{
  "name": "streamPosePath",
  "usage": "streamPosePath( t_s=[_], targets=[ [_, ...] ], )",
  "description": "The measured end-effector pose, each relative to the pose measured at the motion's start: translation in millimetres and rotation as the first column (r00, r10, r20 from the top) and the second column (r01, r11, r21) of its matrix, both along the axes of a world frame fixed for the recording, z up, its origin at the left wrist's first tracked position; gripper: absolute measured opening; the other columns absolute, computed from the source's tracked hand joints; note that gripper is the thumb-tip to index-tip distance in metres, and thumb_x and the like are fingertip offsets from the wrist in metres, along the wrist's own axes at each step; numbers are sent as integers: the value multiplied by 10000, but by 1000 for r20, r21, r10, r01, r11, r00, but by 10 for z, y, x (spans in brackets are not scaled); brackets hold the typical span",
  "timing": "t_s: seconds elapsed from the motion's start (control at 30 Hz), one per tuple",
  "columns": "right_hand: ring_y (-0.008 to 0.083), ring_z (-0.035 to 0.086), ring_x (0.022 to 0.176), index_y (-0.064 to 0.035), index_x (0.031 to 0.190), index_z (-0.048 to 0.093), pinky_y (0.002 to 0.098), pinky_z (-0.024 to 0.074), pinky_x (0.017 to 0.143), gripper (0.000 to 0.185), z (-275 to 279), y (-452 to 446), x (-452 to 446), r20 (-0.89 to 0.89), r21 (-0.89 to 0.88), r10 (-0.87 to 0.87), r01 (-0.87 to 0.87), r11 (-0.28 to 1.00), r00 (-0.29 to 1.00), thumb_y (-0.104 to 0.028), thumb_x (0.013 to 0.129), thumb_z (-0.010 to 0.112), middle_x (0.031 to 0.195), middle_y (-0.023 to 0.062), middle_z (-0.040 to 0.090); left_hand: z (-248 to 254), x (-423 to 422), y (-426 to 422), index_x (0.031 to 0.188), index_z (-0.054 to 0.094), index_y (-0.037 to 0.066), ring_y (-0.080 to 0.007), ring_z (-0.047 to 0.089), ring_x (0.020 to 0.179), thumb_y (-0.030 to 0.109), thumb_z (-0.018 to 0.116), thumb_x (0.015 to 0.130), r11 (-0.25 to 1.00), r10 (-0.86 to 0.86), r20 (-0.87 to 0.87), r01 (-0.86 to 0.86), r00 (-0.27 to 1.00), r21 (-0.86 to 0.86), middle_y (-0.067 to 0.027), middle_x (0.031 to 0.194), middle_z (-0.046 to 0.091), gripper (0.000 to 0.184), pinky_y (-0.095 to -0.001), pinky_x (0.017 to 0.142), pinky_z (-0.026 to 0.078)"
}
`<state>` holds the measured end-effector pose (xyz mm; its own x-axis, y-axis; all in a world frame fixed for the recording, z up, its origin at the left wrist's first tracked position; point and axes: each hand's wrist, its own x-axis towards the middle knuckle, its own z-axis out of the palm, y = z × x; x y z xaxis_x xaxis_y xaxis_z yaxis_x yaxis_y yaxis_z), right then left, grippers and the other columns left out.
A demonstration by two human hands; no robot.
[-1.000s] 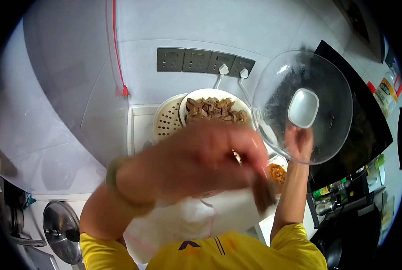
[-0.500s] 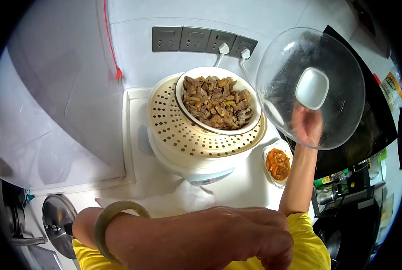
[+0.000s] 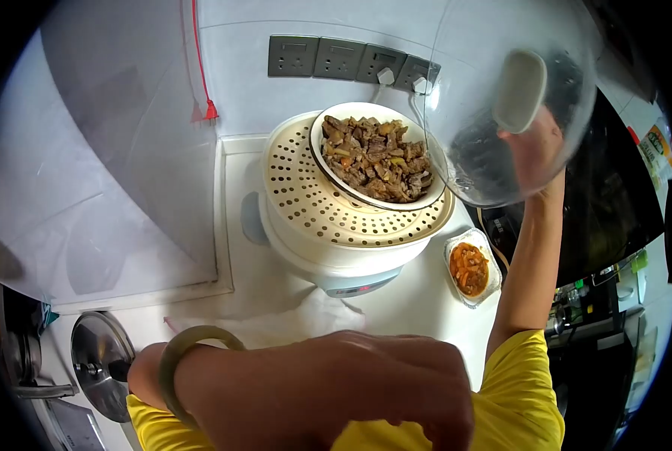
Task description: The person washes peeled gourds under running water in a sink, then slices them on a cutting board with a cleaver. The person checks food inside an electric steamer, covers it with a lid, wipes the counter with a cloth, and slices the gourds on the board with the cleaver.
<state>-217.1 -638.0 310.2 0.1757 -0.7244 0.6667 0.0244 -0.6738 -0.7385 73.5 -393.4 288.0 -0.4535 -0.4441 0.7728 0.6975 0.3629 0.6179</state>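
My right hand [image 3: 535,154] grips the white handle of a clear domed steamer lid [image 3: 471,143], raised and tilted at the upper right; I see the hand through the lid. Beside it, a white bowl of cooked meat pieces [image 3: 377,159] sits on the perforated cream tray [image 3: 306,199] of an electric steamer [image 3: 298,255]. Close to the camera, my left hand [image 3: 366,383] wears a bangle [image 3: 176,368] at the wrist. Its fingers curl downward, and whatever they may hold is hidden.
A foil tray of orange-red food [image 3: 471,269] stands right of the steamer. White cloth [image 3: 306,316] lies in front. A metal pot lid [image 3: 95,364] is at the left. Wall sockets [image 3: 339,59] with plugs are behind, and a black glossy panel [image 3: 599,195] fills the right.
My right hand has raised the clear lid and tilted it more steeply. My left hand stays low in front, slightly shifted. The whole view has shifted a little.
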Motion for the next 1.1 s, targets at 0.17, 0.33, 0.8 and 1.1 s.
streamPosePath(
  t_s=[0.17,0.33,0.8,1.1],
  targets=[
    [85,594,820,-6,1161,627,246,487,759,321,353,351,547,-242,-90,-54,33,995,969,-257,961,629,967,8,647,-108,347,128,1101,667,-31,-238,600,930,98,669,891,981,-24,378,-52,925,189,-160,1072,610,247,-332,835,474],
    [83,582,784,-11,1121,633,246,489,747,285,526,398,913,-482,-268,-76,-65,961,873,-240,952,635,918,-1,627,-442,494,341,1122,658,-40,-197,574,929,124,703,870,911,22,399,-183,916,370,-143,1094,608,304,-309,823,458],
    [219,591,759,-16,1088,605,335,482,714,268,286,369,1318,-897,-185,-86,-193,963,433,-217,920,657,902,116,613,-989,723,779,1099,629,-58,-173,555,963,142,644,885,657,188,242,-305,952,689,-122,1086,603,293,-296,852,427],
    [235,601,767,-16,1125,606,349,491,712,278,278,443,1266,-904,-206,-99,-220,953,416,-187,912,658,949,115,606,-1095,746,798,1094,619,-59,-172,561,968,142,630,894,634,236,234,-332,943,698,-120,1073,613,284,-293,851,430]
  ],
)
